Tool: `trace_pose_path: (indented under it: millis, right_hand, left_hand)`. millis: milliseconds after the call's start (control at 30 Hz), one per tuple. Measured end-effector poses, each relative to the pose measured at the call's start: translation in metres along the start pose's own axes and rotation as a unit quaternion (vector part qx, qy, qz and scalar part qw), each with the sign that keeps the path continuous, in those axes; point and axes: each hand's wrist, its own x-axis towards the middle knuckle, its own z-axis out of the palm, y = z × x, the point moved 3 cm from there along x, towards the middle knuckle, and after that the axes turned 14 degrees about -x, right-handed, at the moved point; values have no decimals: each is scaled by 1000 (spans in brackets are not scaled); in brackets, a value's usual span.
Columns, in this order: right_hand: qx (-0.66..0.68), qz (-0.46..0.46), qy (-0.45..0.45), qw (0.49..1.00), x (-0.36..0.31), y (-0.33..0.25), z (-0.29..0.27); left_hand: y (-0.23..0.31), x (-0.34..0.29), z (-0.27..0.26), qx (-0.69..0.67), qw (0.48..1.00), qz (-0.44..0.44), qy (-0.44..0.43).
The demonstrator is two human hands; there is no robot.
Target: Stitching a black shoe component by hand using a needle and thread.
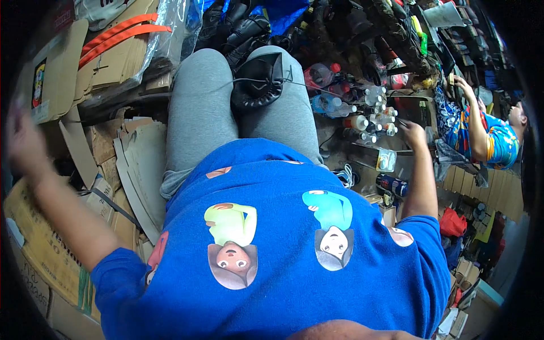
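A black leather shoe [256, 85] rests on my lap between my knees, its upper creased and its opening toward the right. Dark thread [198, 92] stretches from it to both sides, crossing my grey trousers. Far out to the left, my left hand [24, 141] is raised beside the cardboard and smeared by motion, so its fingers cannot be made out. On the right, my right hand [415, 136] is closed past the plastic bottles, with the thread running toward it. Something small and dark shows at its fingertips.
Flattened cardboard [136, 170] and a yellow carton [48, 243] crowd the left. Orange straps [122, 37] lie on cardboard beyond. Several bottles [362, 122] stand to the right of my knees, and black shoes [243, 31] are heaped ahead. Another person [487, 133] is at far right.
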Motion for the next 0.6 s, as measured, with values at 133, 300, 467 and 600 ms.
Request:
trace_pose_path:
  millis: [133,300,467,600]
  right_hand:
    - [406,-194,-107,886,-55,-223,-75]
    - [486,-322,-203,787,-90,-322,-111]
    - [500,-288,-191,794,-80,-310,-119]
    - [672,-157,-151,707,-42,-235,-91]
  left_hand:
    - [147,-143,172,-261,913,22,-314]
    - [192,-206,212,-268,788,-111,-543]
    - [152,-187,187,-244,791,-182,-530]
    - [46,-138,119,-282,823,-373,-322]
